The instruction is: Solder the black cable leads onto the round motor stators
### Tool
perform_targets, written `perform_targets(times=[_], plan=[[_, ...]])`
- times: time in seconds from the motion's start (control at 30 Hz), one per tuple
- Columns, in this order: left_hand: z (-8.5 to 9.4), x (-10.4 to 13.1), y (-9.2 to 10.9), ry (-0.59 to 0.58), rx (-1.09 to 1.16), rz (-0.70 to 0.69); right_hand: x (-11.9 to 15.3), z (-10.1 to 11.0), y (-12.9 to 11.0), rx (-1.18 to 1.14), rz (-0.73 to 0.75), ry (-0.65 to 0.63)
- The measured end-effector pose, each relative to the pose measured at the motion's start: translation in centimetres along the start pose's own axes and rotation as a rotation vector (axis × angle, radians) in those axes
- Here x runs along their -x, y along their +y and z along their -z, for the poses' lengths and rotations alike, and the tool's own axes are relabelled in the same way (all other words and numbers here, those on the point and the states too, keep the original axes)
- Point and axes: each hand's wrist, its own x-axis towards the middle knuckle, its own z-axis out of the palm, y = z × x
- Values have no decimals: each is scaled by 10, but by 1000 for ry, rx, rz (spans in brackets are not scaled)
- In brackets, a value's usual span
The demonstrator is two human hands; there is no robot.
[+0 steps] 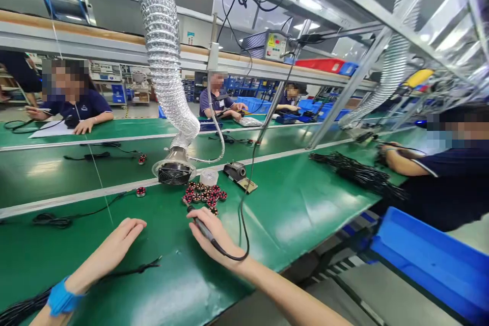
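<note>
My right hand (214, 234) is wrapped round a soldering iron (203, 227), its tip by a cluster of small round red-and-black motor parts (204, 193). The iron's black cord (248, 224) loops over my wrist. My left hand (121, 238) hovers over the green bench with fingers stretched out and nothing visible in them; a blue band (64, 298) circles that wrist. Beneath it lies a bundle of black cables (28, 305) with bare ends. A thin solder wire (100, 175) hangs from a spool (63, 0). One motor part (141, 192) with a cable sits beyond my left hand.
A silver duct (162, 51) ends in a fan hood (174, 170) behind the cluster. Beside it stand an iron holder (240, 175) and clear round container (209, 177). Black cables (351, 170) and a blue bin (431, 265) are at right. Several co-workers sit around the benches.
</note>
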Motion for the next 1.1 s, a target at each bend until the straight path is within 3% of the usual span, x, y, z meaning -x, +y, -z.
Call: perform_targets(times=[0.13,0.23,0.4,0.47,0.53,0.67,0.83,0.97,1.1], plan=[[-10,-5,6,34,-9,40,5,38,22,-14,-40,20],[-14,-10,5,141,-38,72,-9,56,42,-38,-67,142],[-26,-13,5,249,-99,65,-36,60,80,39,-68,358],[-28,-10,4,237,-104,52,-40,54,90,66,-90,314],[-26,-6,1,204,-91,43,-38,46,92,49,-109,256],[-11,4,-3,119,-62,8,-22,32,75,104,-98,316],[3,10,-3,-145,-74,-46,1,9,54,228,-81,360],[6,14,0,-326,-138,-119,13,-4,58,303,-140,398],[5,15,-1,-385,-119,-146,15,-7,66,286,-164,351]])
